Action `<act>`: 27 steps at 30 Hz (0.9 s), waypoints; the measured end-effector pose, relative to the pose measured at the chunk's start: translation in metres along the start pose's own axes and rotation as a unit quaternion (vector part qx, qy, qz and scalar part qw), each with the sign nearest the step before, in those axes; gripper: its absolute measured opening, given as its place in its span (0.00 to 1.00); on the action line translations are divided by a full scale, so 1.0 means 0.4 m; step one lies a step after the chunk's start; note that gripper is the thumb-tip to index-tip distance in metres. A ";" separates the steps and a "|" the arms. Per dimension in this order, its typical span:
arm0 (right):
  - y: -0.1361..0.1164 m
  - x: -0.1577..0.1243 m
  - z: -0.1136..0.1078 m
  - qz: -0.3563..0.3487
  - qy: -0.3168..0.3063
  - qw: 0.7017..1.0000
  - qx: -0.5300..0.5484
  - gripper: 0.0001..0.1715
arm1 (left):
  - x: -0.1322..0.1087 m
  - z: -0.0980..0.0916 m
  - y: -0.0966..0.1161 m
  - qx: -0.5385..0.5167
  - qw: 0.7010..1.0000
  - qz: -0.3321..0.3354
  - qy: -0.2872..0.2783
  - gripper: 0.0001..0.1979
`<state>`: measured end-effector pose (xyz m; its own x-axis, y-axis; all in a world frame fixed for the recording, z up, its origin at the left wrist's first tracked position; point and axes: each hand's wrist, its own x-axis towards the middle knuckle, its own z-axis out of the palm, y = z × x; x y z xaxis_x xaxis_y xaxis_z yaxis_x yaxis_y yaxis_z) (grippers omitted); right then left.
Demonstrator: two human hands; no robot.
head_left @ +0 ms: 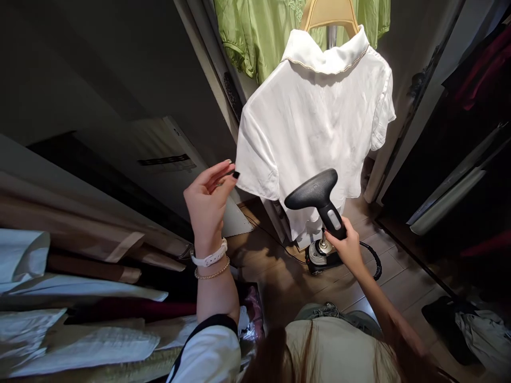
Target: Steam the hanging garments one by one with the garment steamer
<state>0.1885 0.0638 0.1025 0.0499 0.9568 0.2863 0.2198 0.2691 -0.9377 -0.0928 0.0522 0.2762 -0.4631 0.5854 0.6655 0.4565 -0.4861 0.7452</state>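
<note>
A white short-sleeved shirt (319, 117) with a turned-down collar hangs in front of me, its back facing me. At the edge of its left-side sleeve, my left hand (211, 189) has its thumb and fingertips drawn together, apparently pinching the fabric; the exact contact is hard to see. My right hand (346, 244) is wrapped around the handle of a black garment steamer (313, 190). The steamer head is raised in front of the shirt's lower part. Whether it touches the cloth, I cannot tell.
A wooden hanger (331, 13) carries the shirt, with a green garment (259, 37) behind. The steamer's base (319, 255) and black hose (375, 260) are on the wooden floor (271, 266). Folded clothes (88, 340) lie at left; dark garments hang at right.
</note>
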 end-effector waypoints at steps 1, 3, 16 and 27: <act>-0.014 0.013 0.001 -0.010 -0.007 1.000 -0.006 0.29 | 0.002 0.003 0.001 0.032 0.999 0.000 -0.020 0.18; -0.037 0.034 0.005 -0.030 -0.018 0.999 -0.012 0.29 | 0.008 0.005 -0.002 0.104 0.994 0.003 -0.034 0.15; -0.104 0.114 0.009 -0.200 -0.039 0.972 -0.113 0.26 | -0.013 -0.097 0.108 0.264 0.963 0.040 0.016 0.08; -0.154 0.208 0.038 -0.514 -0.123 0.813 -0.245 0.34 | -0.028 -0.157 0.228 0.330 0.942 0.057 0.036 0.06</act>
<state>0.1643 0.1287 0.1812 -0.5885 0.2624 0.7647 0.3861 0.9222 -0.0193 -0.0939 -0.0395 0.3395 -0.4219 0.4961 0.7589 0.8681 -0.0205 0.4960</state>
